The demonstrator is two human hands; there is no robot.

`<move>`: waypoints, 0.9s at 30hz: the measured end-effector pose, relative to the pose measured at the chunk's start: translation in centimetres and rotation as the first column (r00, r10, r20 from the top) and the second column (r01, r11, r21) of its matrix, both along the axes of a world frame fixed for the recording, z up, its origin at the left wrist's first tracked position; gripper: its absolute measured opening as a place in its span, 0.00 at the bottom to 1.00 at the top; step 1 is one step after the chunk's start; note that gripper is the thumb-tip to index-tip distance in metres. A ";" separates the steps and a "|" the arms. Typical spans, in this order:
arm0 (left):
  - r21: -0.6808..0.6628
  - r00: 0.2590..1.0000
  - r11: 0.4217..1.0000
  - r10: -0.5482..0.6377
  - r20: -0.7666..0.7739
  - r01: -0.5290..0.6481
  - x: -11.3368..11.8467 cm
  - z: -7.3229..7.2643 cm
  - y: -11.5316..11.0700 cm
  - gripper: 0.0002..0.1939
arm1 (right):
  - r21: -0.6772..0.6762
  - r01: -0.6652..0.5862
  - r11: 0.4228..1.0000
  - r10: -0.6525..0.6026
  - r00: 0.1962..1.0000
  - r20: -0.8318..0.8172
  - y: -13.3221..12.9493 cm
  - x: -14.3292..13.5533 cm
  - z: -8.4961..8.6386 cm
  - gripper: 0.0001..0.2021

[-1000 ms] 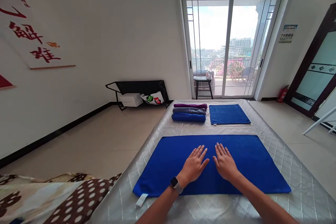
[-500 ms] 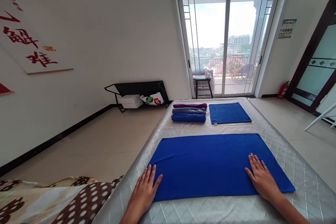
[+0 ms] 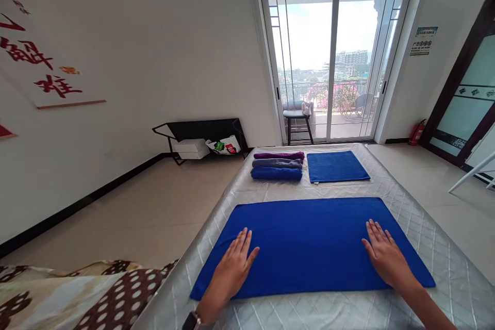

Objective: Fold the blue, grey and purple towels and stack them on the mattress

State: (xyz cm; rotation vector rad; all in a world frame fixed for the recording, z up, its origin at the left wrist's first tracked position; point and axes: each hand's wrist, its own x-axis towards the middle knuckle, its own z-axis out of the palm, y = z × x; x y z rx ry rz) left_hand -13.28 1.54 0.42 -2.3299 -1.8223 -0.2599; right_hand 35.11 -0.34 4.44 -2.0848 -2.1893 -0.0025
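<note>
A large blue towel lies spread out and mostly smooth on the mattress. Over its left part is my left hand, palm down with fingers stretched out and the thumb apart. My right hand rests flat on the towel's right part, fingers extended. Neither hand grips anything. Beyond the towel, three rolled towels, blue, grey and purple, lie in a row. To their right is a smaller blue towel, laid flat.
A patterned brown and cream blanket lies at the lower left. By the wall stands a low black rack with white boxes. A stool stands near the sliding glass door; a fire extinguisher is at the right.
My left hand has moved right and forward from the towel's left edge, uncovering its near left corner. My right hand has shifted slightly forward.
</note>
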 end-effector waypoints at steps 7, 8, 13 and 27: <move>-0.031 0.899 0.902 -0.427 0.098 0.431 16.3 3.1 7.2 0.29 | -0.126 -0.231 0.965 0.215 0.968 -0.126 7.3 -15.2 3.1 0.31; -0.050 0.902 0.904 -0.418 0.107 0.425 16.7 2.8 8.0 0.29 | -0.140 -0.211 0.967 0.193 0.973 -0.129 8.1 -15.8 3.1 0.31; -0.142 0.979 0.971 -0.182 0.090 0.193 9.8 1.2 11.1 0.31 | -0.183 -0.079 0.980 0.061 0.993 -0.101 10.1 -11.5 2.5 0.33; -0.107 0.981 0.977 0.189 0.042 -0.183 -6.3 -2.3 13.4 0.36 | -0.083 0.283 0.956 -0.283 0.959 0.016 11.0 4.4 0.4 0.33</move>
